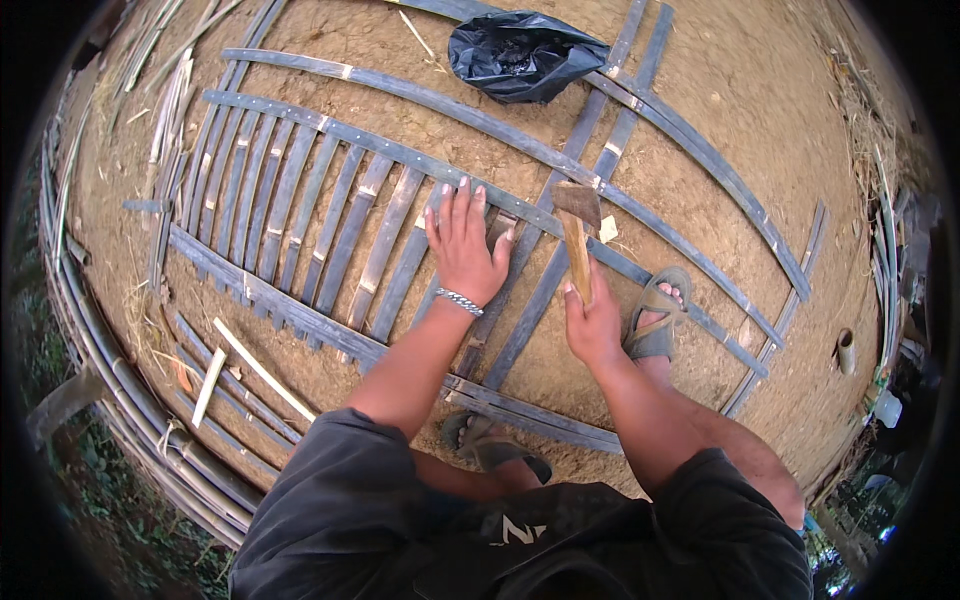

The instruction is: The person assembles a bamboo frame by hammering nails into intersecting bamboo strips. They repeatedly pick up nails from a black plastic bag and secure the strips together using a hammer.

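Bamboo slat frame (330, 215) flat on dirt ground (420, 120), pinned under spread left hand (462, 245); right hand (592, 322) just beside, closed around upright hammer (577, 235), handle pointing away from body.

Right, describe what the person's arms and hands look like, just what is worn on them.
Both forearms are bare from the elbow down. The left hand has a silver chain bracelet at the wrist; the right hand wears nothing on the wrist. No gloves or rings show on the fingers. Dark short sleeves cover the upper arms.
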Motion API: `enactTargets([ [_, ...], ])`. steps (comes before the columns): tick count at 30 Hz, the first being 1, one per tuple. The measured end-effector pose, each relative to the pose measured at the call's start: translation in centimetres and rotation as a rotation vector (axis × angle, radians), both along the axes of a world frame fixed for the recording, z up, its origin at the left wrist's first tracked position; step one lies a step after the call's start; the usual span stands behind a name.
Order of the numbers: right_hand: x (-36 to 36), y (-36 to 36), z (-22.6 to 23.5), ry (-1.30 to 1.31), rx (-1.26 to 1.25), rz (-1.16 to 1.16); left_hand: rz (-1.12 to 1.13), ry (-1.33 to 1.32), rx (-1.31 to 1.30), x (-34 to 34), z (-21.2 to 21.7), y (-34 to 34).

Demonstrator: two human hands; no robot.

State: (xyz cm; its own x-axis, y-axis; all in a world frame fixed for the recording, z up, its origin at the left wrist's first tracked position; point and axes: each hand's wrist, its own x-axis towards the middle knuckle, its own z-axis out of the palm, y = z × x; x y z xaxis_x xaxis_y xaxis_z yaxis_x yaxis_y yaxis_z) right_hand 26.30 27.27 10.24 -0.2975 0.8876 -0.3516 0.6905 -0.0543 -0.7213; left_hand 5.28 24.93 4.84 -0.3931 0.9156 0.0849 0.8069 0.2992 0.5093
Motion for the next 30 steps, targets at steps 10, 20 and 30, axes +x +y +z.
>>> enactTargets([
  [10,-0.7,-0.5,-0.1,0.016,0.218,0.117,-0.241,0.175,-0.296,-2.1,-1.0,-0.8],
  [20,-1.9,1.1,2.2,-0.017,0.208,0.163,-0.232,0.194,-0.302,-2.3,-1.2,-0.9],
  [30,-2.0,1.0,1.7,-0.012,0.242,0.156,-0.237,0.177,-0.324,-2.6,-1.1,-0.8],
])
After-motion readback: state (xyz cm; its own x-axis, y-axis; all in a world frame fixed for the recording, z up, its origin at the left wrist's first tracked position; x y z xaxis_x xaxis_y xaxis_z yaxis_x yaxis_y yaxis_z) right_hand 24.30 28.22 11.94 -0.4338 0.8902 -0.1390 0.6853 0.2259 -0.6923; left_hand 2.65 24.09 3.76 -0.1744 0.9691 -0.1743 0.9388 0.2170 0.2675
